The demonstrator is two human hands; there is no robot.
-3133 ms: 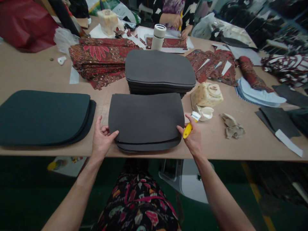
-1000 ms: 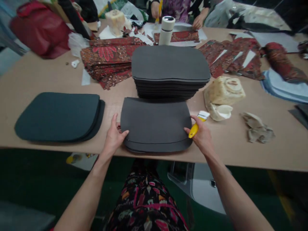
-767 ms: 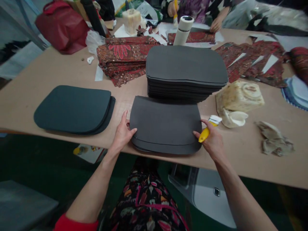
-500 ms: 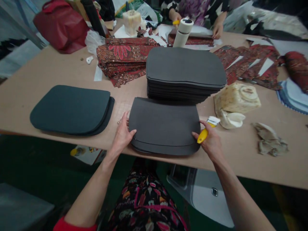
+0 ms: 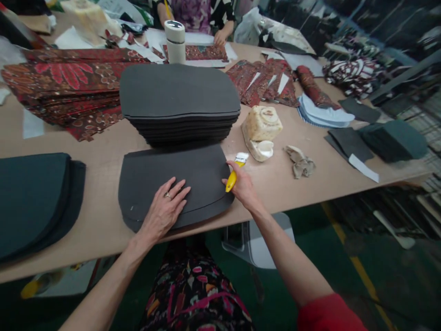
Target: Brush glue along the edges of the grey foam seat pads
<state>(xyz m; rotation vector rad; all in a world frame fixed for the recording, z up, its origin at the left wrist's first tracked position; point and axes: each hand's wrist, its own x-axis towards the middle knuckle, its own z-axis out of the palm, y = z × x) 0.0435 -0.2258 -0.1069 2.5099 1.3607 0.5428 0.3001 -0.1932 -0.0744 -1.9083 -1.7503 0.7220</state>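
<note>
In front of me a dark grey rounded panel (image 5: 193, 174) lies over others near the table's front edge, their lower borders offset. My left hand (image 5: 167, 202) rests on it with spread fingers, a ring on one of them. At the panel's right edge, my right hand (image 5: 241, 184) holds a yellow-handled paintbrush (image 5: 232, 178), white bristles pointing up and away. Thumb and fingertips of that hand also touch the panel's edge. Directly behind rises a tall stack of similar grey panels (image 5: 179, 92). Dark green panels (image 5: 31, 202) lie to the left.
A crusted square plastic container (image 5: 263, 124) and a crumpled rag (image 5: 301, 163) are on the right. Patterned red fabric strips (image 5: 69, 82) and a white flask (image 5: 175, 43) stand behind. Across the table (image 5: 275, 184), a co-worker's hand (image 5: 223, 34) rests on patterned pieces.
My left hand has moved from the panel's left edge onto its top surface, fingers spread. The right hand still holds the paintbrush at the right edge. The view has swung to the right.
</note>
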